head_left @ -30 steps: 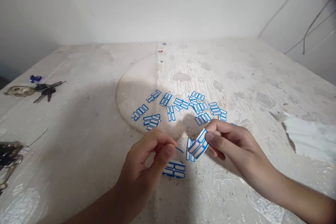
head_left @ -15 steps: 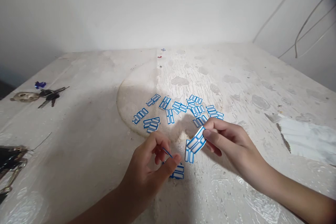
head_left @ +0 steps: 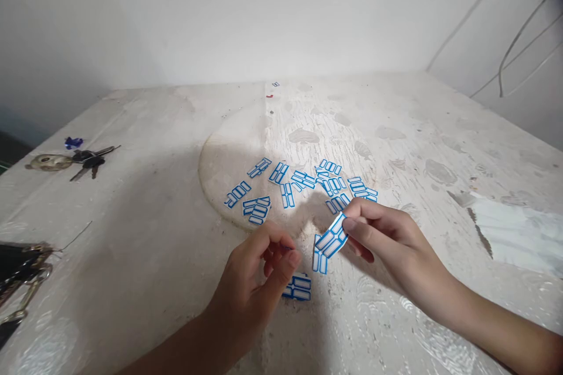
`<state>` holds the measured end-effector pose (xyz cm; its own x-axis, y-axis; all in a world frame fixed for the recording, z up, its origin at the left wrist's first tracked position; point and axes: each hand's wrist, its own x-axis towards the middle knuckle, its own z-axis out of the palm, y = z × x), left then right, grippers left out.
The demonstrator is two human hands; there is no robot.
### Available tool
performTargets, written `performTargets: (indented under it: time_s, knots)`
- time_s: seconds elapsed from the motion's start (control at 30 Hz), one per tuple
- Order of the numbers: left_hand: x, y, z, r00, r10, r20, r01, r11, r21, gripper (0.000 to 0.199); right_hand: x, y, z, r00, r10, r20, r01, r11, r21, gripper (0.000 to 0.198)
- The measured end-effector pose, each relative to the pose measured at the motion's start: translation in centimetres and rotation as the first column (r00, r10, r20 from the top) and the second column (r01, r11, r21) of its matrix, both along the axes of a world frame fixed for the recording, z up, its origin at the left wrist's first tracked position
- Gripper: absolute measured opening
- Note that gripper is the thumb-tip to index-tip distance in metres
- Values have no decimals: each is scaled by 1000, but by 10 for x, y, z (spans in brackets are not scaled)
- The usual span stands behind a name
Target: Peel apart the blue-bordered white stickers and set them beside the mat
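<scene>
My right hand (head_left: pixel 373 231) pinches a small white label sheet (head_left: pixel 332 237) with blue-outlined boxes, held tilted above the table. Just beneath it lies another blue-bordered label piece (head_left: pixel 320 262). Thumb and index finger of my left hand (head_left: pixel 266 266) are closed on a thin blue-edged label piece (head_left: pixel 288 248), mostly hidden by the fingers. Below the left thumb, more label pieces (head_left: pixel 299 287) rest on the table. Beyond both hands, several similar pieces are scattered in an arc, such as one at the left (head_left: pixel 238 194) and an overlapping cluster (head_left: pixel 334 183).
A bunch of keys (head_left: pixel 90 159) with a pale fob lies on the left of the table (head_left: pixel 153 281), near a shiny blue scrap (head_left: pixel 73 143). At the left edge is a dark item with a metal clip (head_left: pixel 29 296). White torn paper (head_left: pixel 510 234) lies right.
My left fingers have closed further, and the thin blue-edged piece shows less than before. The right hand keeps its label sheet almost still. The whole view has shifted slightly.
</scene>
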<state>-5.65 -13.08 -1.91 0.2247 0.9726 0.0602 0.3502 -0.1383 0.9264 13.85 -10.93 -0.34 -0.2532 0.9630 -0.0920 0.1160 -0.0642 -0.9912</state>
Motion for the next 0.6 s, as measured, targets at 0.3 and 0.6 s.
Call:
performTargets:
  time_s: [0.3,0.6]
  knots:
    - [-2,3,2,998,29,53,-25,997,-72,20,2,2,-4,999,-5,-42,5,1000,-6,32]
    - [-7,12,-6,991,99,91,-102,995,22,33,-12,22,-26,973,-76,-217,87,995,42,36]
